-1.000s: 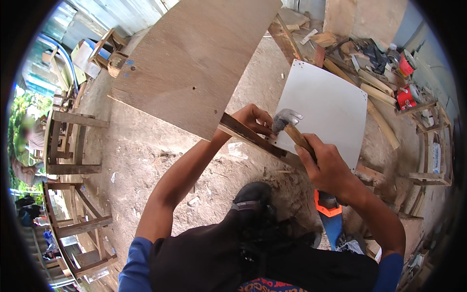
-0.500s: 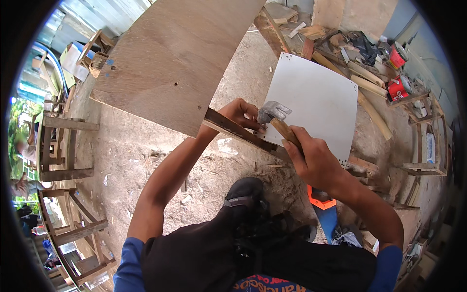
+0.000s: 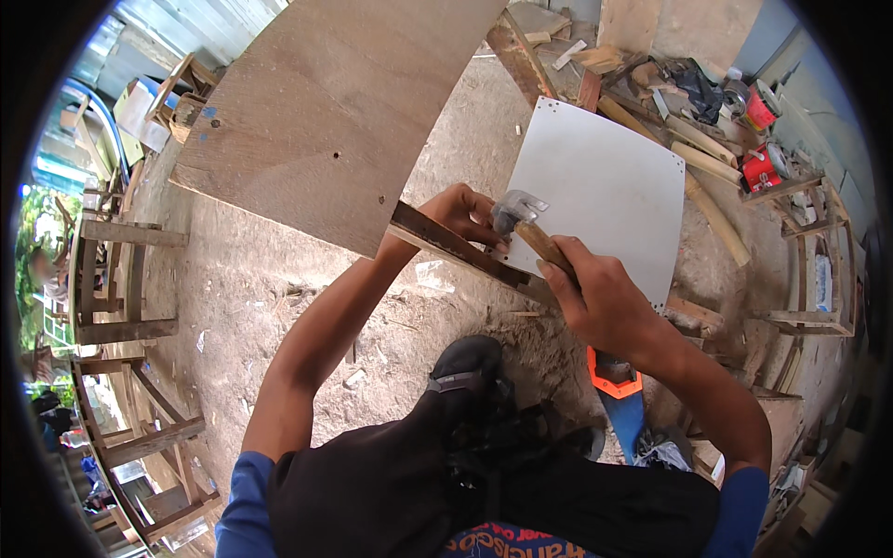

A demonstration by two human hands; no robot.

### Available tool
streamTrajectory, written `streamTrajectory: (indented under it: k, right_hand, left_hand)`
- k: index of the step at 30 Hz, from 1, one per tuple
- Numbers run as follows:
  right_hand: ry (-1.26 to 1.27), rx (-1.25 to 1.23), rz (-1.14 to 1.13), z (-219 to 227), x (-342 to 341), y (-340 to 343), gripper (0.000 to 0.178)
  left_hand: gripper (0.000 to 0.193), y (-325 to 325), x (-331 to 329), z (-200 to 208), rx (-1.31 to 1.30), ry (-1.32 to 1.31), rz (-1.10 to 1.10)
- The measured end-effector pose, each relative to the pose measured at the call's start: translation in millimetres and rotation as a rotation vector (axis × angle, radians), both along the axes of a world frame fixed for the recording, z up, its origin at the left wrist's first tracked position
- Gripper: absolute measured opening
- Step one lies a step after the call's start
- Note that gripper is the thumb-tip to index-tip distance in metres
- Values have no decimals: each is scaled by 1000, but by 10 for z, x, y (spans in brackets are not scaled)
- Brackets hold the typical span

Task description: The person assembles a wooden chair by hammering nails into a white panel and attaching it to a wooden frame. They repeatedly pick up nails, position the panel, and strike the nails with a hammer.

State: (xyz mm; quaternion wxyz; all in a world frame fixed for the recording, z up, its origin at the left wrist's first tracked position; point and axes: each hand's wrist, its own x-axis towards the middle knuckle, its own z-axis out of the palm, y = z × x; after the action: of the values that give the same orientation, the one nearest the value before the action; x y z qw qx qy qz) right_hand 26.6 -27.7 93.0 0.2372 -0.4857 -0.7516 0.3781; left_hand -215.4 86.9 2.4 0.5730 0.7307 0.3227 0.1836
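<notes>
Quickly, left to right: at the far left we had wooden frames [image 3: 139,327] standing on the floor. Next we marked the brown plywood panel [image 3: 307,139], its near corner by the left wrist. We placed the left grip [image 3: 473,219] just beyond the dark wooden bar [image 3: 456,247], fingers bent; we couldn't tell whether they were together on something small or apart. The hammer [image 3: 533,234] had its head just beside those fingertips, contact unclear. We logged the right grip [image 3: 597,290] as clamped round the hammer's wooden handle. The white panel [image 3: 609,177] lay beyond and under the hammer, its near-left corner at the left fingertips and the bar; we couldn't make out any nail there. Below the right wrist we noted an orange-and-blue saw [image 3: 623,418].

Risks, our judgement: an off-line swing could have struck the left fingers, since they sat so near the head. A loose left hold could have let the panel corner slip off the bar; a hard blow near the edge could have split either.
</notes>
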Motion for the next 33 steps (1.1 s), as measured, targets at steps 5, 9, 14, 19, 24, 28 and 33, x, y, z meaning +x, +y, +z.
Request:
streamTrajectory:
  k: [5, 9, 14, 19, 24, 28, 33]
  right_hand:
    - [-60, 14, 16, -18, 21, -3, 23]
    - [-10, 130, -13, 21, -15, -12, 23]
    - [-94, 20, 9, -39, 3, -50, 24]
    - [-108, 11, 14, -8, 12, -54, 24]
    - [-49, 23, -12, 9, -10, -85, 27]
    - [-57, -85, -39, 106, -30, -84, 27]
    - [99, -96, -134, 262, -46, -148, 30]
  left_hand:
    - [16, -31, 11, 67, -37, 9, 21]
    - [16, -16, 23, 17, -32, -23, 20]
    - [25, -10, 5, -24, -58, -68, -10]
    - [24, 6, 10, -63, -17, 8, 4]
    - [23, 15, -7, -49, -22, 8, -13]
    - [20, 5, -2, -12, -69, 22, -16]
    - [19, 20, -92, -112, -103, -114, -62]
